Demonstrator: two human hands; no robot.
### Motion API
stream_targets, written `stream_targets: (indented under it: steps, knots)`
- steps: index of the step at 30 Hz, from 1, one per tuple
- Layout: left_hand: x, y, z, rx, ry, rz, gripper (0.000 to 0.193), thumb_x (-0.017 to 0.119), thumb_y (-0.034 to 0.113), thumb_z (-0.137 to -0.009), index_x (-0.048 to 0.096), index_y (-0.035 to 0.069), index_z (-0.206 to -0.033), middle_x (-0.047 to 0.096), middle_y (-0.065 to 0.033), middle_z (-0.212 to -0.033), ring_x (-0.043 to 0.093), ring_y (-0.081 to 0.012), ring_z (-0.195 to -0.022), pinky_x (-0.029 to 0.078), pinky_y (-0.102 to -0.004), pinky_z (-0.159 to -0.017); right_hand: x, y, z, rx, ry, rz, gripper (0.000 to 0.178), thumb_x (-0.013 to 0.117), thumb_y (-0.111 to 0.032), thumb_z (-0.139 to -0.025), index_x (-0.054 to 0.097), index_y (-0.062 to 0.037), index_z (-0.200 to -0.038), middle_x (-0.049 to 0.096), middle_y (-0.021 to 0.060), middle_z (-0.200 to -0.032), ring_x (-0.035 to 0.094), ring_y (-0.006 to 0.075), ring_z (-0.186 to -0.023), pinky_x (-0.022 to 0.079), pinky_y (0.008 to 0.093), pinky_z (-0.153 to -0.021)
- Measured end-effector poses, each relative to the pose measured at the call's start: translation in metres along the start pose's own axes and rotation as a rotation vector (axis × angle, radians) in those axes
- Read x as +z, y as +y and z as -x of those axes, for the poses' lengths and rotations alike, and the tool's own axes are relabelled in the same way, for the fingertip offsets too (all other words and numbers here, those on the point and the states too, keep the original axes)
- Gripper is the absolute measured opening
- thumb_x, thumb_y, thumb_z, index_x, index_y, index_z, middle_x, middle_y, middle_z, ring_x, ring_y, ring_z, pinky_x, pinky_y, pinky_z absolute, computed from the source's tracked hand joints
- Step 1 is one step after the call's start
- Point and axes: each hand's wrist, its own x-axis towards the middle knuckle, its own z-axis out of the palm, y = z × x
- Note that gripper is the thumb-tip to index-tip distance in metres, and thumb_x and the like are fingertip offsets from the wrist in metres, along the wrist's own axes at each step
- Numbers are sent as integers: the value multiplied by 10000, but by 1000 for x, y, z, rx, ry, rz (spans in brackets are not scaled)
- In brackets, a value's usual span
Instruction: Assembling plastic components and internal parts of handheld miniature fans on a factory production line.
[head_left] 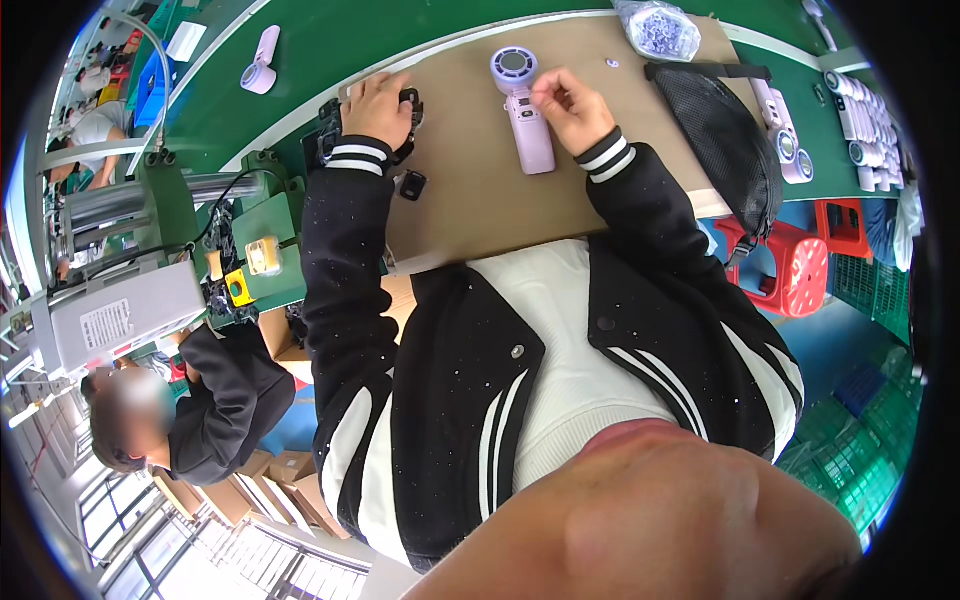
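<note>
A lilac handheld fan (532, 145) lies on the brown board (460, 215), its round head pointing away from me. Beside its upper body, my right hand (580, 115) has thumb and fingers pinched together; whatever is between them is too small to make out. My left hand (377, 112) rests with its fingers stretched over a cluster of small black parts (328, 128), touching them. One black piece (411, 185) lies apart, just below that hand. A tiny lilac piece (612, 63) sits on the board beyond my right hand.
A clear bag of small lilac parts (660, 32) and a black mesh pouch (715, 125) lie to the right. Several fans (868, 130) stand in rows farther right; another fan (262, 65) lies far left. A green machine (170, 205), a red stool (800, 270) and a co-worker (230, 400) are nearby.
</note>
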Motion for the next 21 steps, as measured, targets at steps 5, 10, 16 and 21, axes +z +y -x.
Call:
stream_targets:
  steps: [5,10,16,21]
  knots:
    - [-6,-6,-10,29,-98,-70,346,624,139,-813,631,248,-1141,569,-21,-1201,520,-291,-1139,428,-469,-948,7,-25,17,-8,-26,174,78,663,-67,-815,606,-76,-867,596,47,-766,543,232,-762,473,343,-716]
    - [-17,-5,-15,-58,-138,-52,180,678,212,-789,669,251,-965,606,18,-1096,513,-248,-1130,373,-492,-963,9,-18,18,-138,-10,409,95,673,-84,-783,614,-105,-854,503,60,-843,460,261,-847,422,332,-794]
    - [-24,-9,-6,111,491,150,160,744,166,-744,743,208,-899,566,-19,-840,548,-236,-814,471,-353,-725,15,-8,15,-98,103,396,114,641,-100,-785,599,-118,-890,504,102,-891,479,289,-879,439,365,-795]
    - [-28,57,20,-127,288,1029,134,696,107,-869,721,72,-996,573,43,-661,453,-28,-589,383,-208,-537,22,-1,18,-107,129,414,245,635,-104,-810,542,-86,-1036,479,149,-980,493,308,-884,447,391,-815]
